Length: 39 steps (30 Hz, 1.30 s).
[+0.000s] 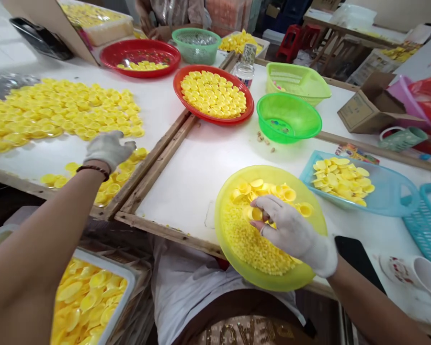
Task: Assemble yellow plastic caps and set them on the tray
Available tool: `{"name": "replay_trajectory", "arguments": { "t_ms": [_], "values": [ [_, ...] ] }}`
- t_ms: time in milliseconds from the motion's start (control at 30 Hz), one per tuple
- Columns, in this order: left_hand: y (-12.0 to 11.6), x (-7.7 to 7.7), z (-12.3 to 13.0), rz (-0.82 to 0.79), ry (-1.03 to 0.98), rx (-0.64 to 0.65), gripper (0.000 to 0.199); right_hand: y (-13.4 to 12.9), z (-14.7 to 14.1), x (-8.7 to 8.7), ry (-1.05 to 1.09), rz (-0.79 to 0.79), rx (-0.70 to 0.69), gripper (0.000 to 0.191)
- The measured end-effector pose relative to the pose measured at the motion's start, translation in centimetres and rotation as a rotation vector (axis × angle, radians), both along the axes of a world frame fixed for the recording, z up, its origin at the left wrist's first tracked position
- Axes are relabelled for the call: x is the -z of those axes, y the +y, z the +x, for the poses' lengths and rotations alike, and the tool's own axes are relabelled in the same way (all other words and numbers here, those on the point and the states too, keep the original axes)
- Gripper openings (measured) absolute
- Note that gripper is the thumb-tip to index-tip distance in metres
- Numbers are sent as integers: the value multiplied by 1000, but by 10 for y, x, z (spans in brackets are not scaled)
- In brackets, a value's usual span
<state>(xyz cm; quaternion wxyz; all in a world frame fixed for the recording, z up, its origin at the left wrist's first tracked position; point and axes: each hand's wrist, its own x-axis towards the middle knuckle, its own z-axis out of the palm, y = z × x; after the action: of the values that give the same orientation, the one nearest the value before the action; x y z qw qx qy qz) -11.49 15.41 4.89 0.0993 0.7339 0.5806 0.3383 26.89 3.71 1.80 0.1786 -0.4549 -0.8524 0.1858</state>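
Observation:
My right hand (287, 230), in a white glove with bare fingertips, is closed on a small yellow plastic cup (254, 214) over a yellow bowl (316, 230). Small yellow pellets (251, 247) fill much of that bowl, and several more yellow cups (289, 193) lie along its far side. My left hand (109, 149), also gloved, reaches out over loose yellow cups (113, 188) near the wooden table edge. Its fingers look apart, with nothing visible in them; their undersides are hidden. Beyond it spreads a large batch of yellow cups (64, 108).
A red tray (249, 109) of cups, a green bowl (290, 129) and a blue scoop-shaped tray (388, 187) of yellow oval pieces stand around. A phone (359, 261) and mug (413, 273) lie right. A wooden ridge (158, 160) divides the table. Another person (175, 14) sits opposite.

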Motion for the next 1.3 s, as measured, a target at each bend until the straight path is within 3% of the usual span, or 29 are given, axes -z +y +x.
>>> {"name": "replay_trajectory", "arguments": {
  "t_ms": [100, 133, 233, 267, 367, 500, 700, 833, 933, 1033, 1167, 1300],
  "values": [
    [-15, 19, 21, 31, 74, -30, 52, 4, -4, -3, 53, 7, 19, 19],
    [-29, 25, 38, 45, 79, 53, 49, 4, -6, -4, 69, -3, 20, 19],
    [-84, 38, 103, 70, 7, 517, 51, 2, -14, -6, 128, -76, 18, 18],
    [-101, 40, 123, 75, 15, 588, 49, 1, -15, -7, 152, -104, 17, 18],
    [-130, 46, 163, 96, 5, 560, 29, -4, -14, -7, 210, -183, 14, 11],
    [-125, 49, 161, 68, -16, 509, 27, -5, -6, -2, 136, -239, -5, 16],
    [-115, 45, 141, -6, -112, 419, 29, -12, -20, -5, -408, -260, -93, 33],
    [-117, 49, 145, -114, -236, 396, 24, -16, -25, -6, -508, -334, -172, 26],
    [-117, 57, 152, -84, -209, 399, 25, -14, -14, 1, -411, -316, -211, 17],
    [-115, 64, 159, 23, -37, 418, 30, -12, 2, 2, -249, -287, -187, 15],
    [-113, 69, 167, 48, 107, 477, 24, -8, 8, -11, -30, -164, -114, 10],
    [-117, 69, 173, 13, 58, 484, 24, -6, 2, -21, 119, -35, -102, 12]
  ]
}}
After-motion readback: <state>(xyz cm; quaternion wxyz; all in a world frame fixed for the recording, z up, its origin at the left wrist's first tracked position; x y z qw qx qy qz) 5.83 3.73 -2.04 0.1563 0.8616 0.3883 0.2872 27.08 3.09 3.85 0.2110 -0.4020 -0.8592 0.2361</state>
